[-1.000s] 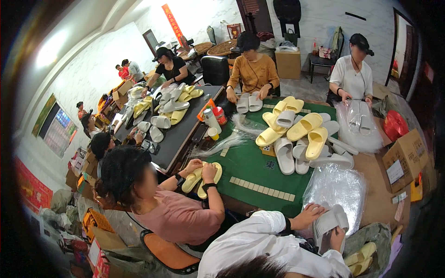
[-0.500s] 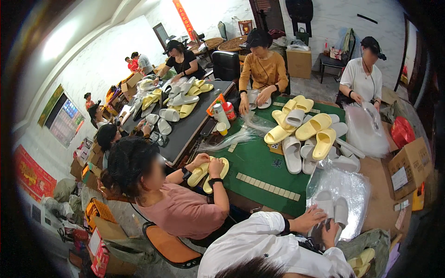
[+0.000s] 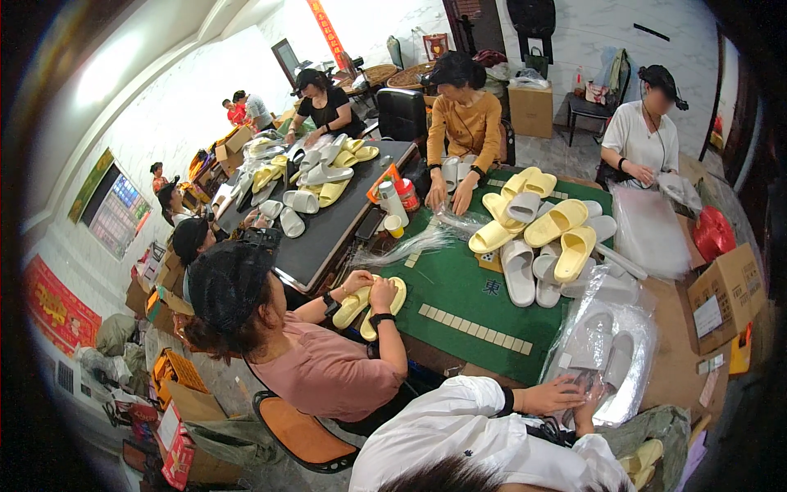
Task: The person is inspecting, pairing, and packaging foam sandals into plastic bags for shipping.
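Observation:
White sleeves with a dark band at the left wrist lead to my hands, close together at the near end of a clear plastic bag (image 3: 641,344). A pair of grey slippers (image 3: 589,332) lies inside, its toe ends pointing away from me. Bent around the bag's edge near the heels are the fingers of my left hand (image 3: 551,395). Beside it, my right hand (image 3: 587,410) is closed on the bag at the heel end; its fingertips are partly hidden by shiny film. A heap of yellow slippers (image 3: 556,223) mixed with grey slippers (image 3: 516,271) lies just beyond the bag.
On the green mat (image 3: 443,287) lies a row of pale tiles (image 3: 475,329). A person in pink (image 3: 320,369) holds yellow slippers at my left; others work across the table. A cardboard box (image 3: 725,287) stands at the right, near a red bag (image 3: 715,234).
The grey slippers have gone deeper under the clear film, which now covers them. My hands have drawn closer together at the heel end. Across the table, the person in orange has shifted both hands.

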Demonstrator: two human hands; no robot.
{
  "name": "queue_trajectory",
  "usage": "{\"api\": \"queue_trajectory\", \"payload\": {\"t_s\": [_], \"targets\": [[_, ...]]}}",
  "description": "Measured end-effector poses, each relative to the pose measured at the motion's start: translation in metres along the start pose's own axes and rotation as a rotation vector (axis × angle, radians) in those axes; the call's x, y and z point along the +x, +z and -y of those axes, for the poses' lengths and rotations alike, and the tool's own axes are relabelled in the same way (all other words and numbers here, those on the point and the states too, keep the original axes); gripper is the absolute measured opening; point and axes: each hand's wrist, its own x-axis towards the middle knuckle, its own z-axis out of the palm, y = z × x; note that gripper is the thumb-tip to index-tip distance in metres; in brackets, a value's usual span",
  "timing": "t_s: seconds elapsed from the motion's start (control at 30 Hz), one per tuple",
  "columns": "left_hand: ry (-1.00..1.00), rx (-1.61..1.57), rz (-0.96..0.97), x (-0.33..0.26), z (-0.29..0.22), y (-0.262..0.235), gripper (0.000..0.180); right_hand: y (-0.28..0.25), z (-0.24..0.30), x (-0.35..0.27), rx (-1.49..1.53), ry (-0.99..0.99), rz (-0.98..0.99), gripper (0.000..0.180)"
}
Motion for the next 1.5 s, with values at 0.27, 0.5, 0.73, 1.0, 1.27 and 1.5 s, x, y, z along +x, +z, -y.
{"api": "queue_trajectory", "payload": {"t_s": [0.27,0.5,0.73,1.0,1.27,1.5], "targets": [[-0.225,0.035,-0.091,-0.008,0.001,0.016,0.064,-0.021,0.031,0.004,0.122,0.13,-0.177,0.044],[-0.694,0.193,-0.167,-0.014,0.009,0.021,0.062,-0.045,0.081,0.004,0.203,0.224,-0.01,0.049],[-0.748,0.164,-0.137,-0.016,0.01,0.015,0.061,-0.03,0.067,0.001,0.246,0.153,-0.101,0.052],[-0.864,-0.019,-0.127,-0.02,0.009,0.01,0.063,-0.035,0.073,0.003,0.283,0.162,-0.033,0.048],[-0.819,-0.246,-0.142,-0.027,0.011,0.016,0.067,-0.022,0.061,0.002,0.226,0.134,-0.055,0.051],[-0.841,-0.299,-0.124,-0.024,0.007,0.009,0.072,-0.029,0.065,0.003,0.222,0.176,0.01,0.053]]}}
